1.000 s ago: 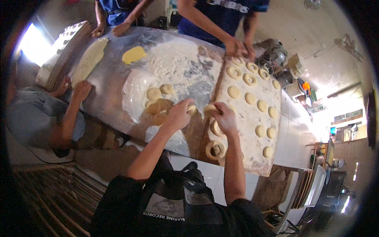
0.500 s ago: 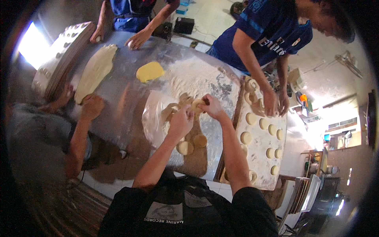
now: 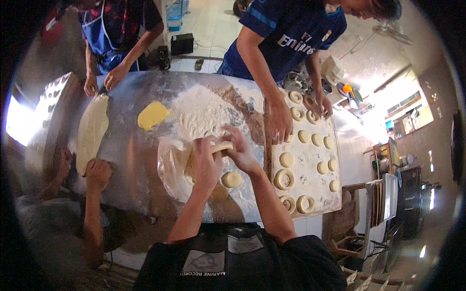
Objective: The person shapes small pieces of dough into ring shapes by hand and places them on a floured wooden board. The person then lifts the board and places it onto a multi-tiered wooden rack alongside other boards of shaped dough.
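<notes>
1. Both hands are now lower on the table than half a second ago, sitting over the flour.
2. Left hand (image 3: 206,165) and right hand (image 3: 240,151) are pinching a dough piece (image 3: 221,147) between them, fingers curled shut.
3. Dough piece is hanging above the thin dough sheet (image 3: 170,167), near the flour pile (image 3: 201,111).
4. Round dough blank (image 3: 232,180) is lying just beside.
5. Another person's hand (image 3: 280,123) is resting on the tray (image 3: 310,182) of rings.

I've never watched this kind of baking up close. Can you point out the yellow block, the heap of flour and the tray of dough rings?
Yellow block (image 3: 152,115), head view, middle of its top face.
Heap of flour (image 3: 201,110), head view, centre of the pile.
Tray (image 3: 305,173), head view, bare floured patch between the rings.
</notes>
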Demonstrator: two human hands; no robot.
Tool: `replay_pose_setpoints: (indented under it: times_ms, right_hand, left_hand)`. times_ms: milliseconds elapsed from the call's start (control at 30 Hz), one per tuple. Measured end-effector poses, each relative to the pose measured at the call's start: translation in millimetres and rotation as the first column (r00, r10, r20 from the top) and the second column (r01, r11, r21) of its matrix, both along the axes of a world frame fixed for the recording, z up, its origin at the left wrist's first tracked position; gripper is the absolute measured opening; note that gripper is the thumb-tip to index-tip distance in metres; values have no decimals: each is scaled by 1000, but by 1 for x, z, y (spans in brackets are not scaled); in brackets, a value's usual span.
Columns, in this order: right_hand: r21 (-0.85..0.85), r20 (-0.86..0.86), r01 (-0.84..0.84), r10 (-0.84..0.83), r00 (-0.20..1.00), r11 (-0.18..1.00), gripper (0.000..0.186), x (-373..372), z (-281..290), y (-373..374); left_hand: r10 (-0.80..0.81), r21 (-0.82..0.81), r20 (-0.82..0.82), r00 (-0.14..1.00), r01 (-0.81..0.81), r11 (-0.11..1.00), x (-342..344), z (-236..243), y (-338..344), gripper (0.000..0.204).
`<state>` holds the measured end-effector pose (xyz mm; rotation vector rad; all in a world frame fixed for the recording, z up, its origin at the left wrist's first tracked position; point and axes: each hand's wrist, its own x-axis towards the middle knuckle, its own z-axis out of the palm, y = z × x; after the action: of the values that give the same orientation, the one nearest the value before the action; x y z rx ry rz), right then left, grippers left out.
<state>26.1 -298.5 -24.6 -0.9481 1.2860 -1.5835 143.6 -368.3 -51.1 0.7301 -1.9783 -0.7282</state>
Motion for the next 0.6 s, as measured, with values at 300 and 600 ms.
replay_pose_setpoints:
  times_ms: [300, 600]
  right_hand:
    - [-30, 207, 68, -61, 976, 997, 33, -11, -15, 57]
    - [-42, -283, 393, -388, 877, 918, 49, -5, 4, 100]
  left_hand:
    - [-135, 294, -890, 436, 775, 560, 5, 14, 40, 31]
    - [-283, 367, -269, 921, 370, 854, -29, 7, 88, 28]
